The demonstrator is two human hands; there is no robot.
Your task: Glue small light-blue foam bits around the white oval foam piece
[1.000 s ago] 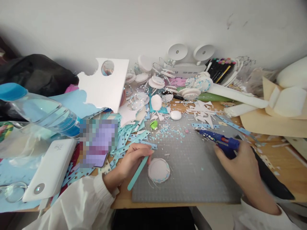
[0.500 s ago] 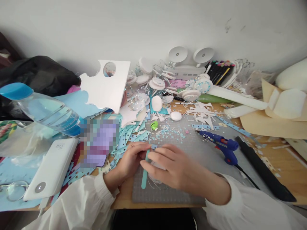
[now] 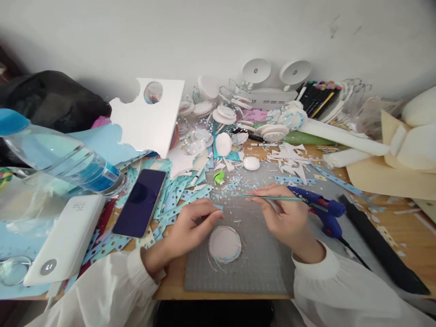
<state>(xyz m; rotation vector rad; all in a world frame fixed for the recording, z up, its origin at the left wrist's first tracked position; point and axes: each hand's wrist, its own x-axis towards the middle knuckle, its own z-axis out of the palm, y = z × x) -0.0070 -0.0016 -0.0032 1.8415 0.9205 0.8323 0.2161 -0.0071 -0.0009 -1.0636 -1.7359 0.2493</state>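
Note:
My right hand grips turquoise tweezers between thumb and fingers, their tips pointing left over small blue and white confetti bits. My left hand is held above the mat's left edge, fingers curled, thumb and forefinger tips together; anything between them is too small to make out. Between and below the hands, a round white disc lies flat on the grey cutting mat. Thin wire or thread loops round it, and a few pale blue bits sit along its near edge.
A blue glue gun and a long black case lie on the right. Left are a phone, a white power bank and a tilted water bottle. Decorated white discs and paper scraps crowd the back.
My hands have parted. The right moved right and up, and its tweezers swung from nearly upright to level. The disc, largely covered before, is now uncovered. The view shifted slightly.

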